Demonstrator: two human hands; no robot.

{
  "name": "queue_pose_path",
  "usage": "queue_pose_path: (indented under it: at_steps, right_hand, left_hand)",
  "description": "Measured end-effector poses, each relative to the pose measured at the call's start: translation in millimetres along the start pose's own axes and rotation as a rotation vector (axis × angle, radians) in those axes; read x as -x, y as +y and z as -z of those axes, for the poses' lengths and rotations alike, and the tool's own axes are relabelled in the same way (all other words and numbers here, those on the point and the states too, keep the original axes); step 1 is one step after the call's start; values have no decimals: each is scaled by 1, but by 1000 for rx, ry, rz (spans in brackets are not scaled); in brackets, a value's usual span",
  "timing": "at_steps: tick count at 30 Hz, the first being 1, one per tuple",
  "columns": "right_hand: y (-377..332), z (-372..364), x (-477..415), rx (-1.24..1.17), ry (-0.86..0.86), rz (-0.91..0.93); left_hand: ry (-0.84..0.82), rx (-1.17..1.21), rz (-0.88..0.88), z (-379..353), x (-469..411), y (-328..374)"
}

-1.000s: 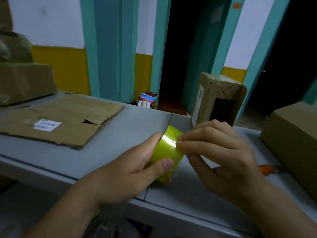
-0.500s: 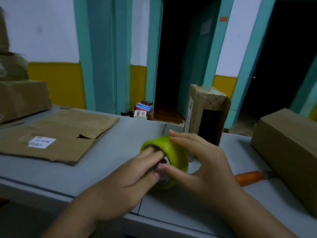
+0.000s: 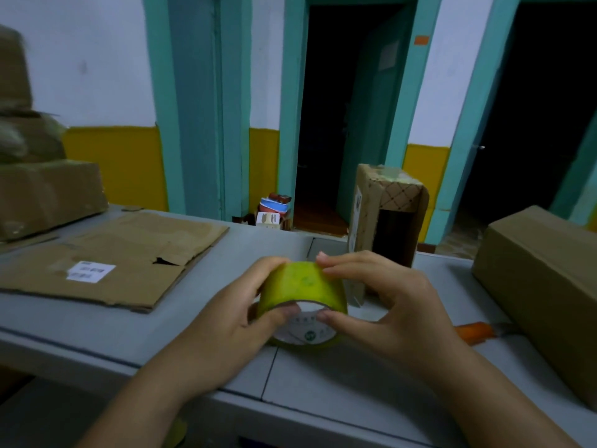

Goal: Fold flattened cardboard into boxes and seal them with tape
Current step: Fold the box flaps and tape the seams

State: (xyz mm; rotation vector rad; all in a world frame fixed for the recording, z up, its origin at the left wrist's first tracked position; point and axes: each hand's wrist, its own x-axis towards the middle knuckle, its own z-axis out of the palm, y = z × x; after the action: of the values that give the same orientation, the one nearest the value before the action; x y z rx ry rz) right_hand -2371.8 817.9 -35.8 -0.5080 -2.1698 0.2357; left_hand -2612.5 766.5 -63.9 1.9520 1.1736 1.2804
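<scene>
Gripping the yellow-green roll of tape (image 3: pixel 302 286) over the grey metal table (image 3: pixel 97 331), my left hand (image 3: pixel 223 331) and right hand (image 3: pixel 397 315) curl round its rim, thumbs on a white printed core (image 3: pixel 305 333) I cannot read, while farther left lies the flattened brown cardboard sheet (image 3: pixel 135 247), its white label (image 3: pixel 91 271) illegible, an upright patterned carton (image 3: pixel 392 202) beyond.

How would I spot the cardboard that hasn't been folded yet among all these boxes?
Start at the grey table that fills the foreground. On its left part, beside the stacked boxes, lies the flattened cardboard. Unlike the standing boxes around it, it lies flat, with a white label near its front edge.
</scene>
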Motion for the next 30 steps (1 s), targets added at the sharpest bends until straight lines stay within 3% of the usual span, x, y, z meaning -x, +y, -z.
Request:
queue_pose_path:
  at_steps: [7,19,30]
  right_hand:
    - [-1,-7,-2,58,55,59]
    - [-4,-12,-1,-8,30,-52]
    - [-8,-21,-2,-111,144,-193]
  left_hand:
    - [44,-8,-29,0,4,8]
    - [126,-119,-96,-2,5,4]
    - [107,-153,-116,-5,4,4]
